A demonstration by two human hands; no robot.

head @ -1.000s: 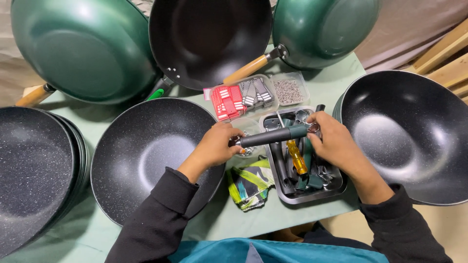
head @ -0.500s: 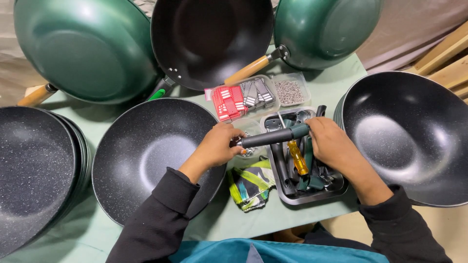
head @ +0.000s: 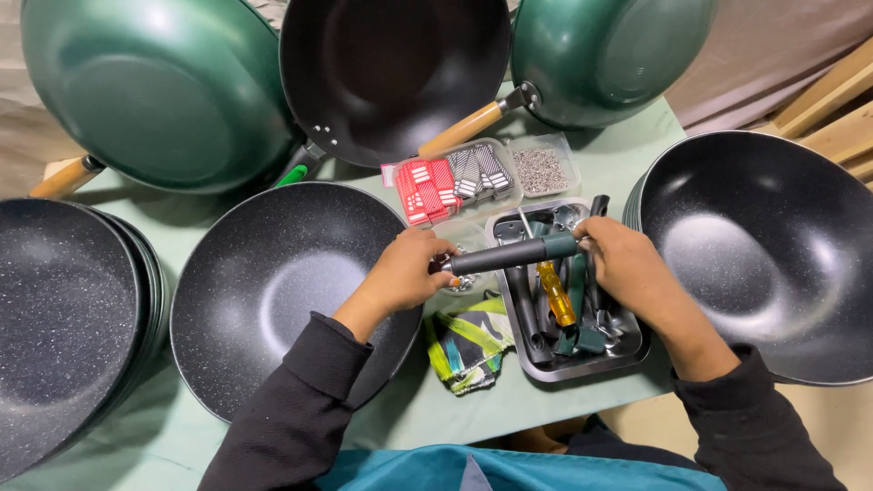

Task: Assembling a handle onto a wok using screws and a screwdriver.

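Head view looks straight down on a pale green table [head: 582, 173] crowded nearly edge to edge. Left hand [head: 405, 273] is closed around the near-left end of a dark pan handle [head: 509, 255]; right hand [head: 627, 268] is closed on its green far-right end, so the handle hangs level between both hands, just above a metal tray [head: 627, 350]. Tray sits right of centre, close to the near table edge, holding more dark and green handles plus a screwdriver with a yellow grip [head: 556, 293]

Speckled black wok [head: 282, 291] lies just left of the left hand, its rim under that wrist. Stack of black pans [head: 64, 318] fills the left side and runs out of frame. Another black wok [head: 764, 255] on the right overhangs the right table edge, touching or nearly touching the tray side. Far row: green wok bottom-up [head: 164, 91] far left, black wok [head: 391, 73] centre tipped up, green wok [head: 609, 55] far right with a wooden handle [head: 459, 132] pointing near-left

Open room is tight: only a bare strip of table along the near edge left of the tray, and a small patch far right beyond the boxes

Packages: clear plastic box [head: 455, 177] just beyond the hands, red packets left, grey ones right; smaller clear box of small metal bits [head: 543, 168] beside it on the right. Green-yellow-black patterned cloth [head: 468, 341] lies crumpled near the tray's left side. Wooden planks [head: 832, 105] lean off the table, far right
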